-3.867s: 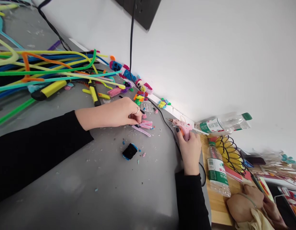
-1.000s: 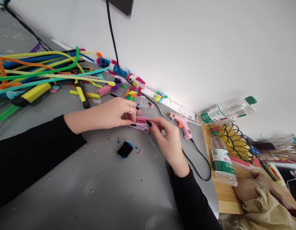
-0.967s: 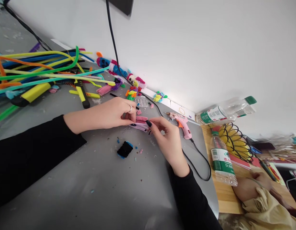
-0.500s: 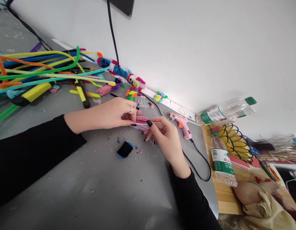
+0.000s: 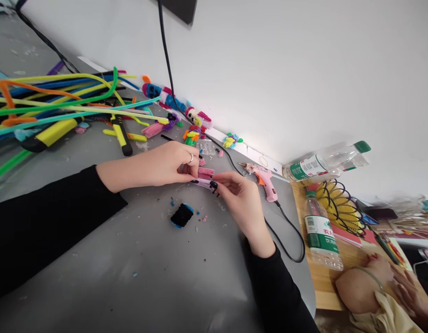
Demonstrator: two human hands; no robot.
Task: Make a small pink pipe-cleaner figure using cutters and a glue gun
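**Lilac strips (image 5: pixel 203 183) pinched at both ends**

In the head view, the lilac strips lay low over the middle of the grey table (image 5: pixel 148 277), between the two hands. The left hand (image 5: pixel 174 162) had its thumb and fingertip pressed together on their left end. The right hand (image 5: pixel 240 201) came in from the right, thumb and forefinger closed around the other end; how firmly could not be told. Pink strips (image 5: pixel 205 172) sat just beyond, on the far side; whether they touched the lilac ones was unclear.

The lilac strips looked fuzzy, so they were probably very light, soft outside and easy to bend, with little risk of slipping or breaking. The two ends seemed the best hold, since a hard squeeze along the middle might have flattened the pile.

Nearer stood out a black block (image 5: pixel 182 215) with blue edges, among scraps. To the right lay a pink glue gun (image 5: pixel 264 178), nozzle leftward, untouched. Far left were pipe cleaners (image 5: pixel 54 105) and a yellow-and-black tool (image 5: pixel 121 134). At near right, another person's arm (image 5: pixel 356 289) rested by a wooden table (image 5: pixel 325 298).
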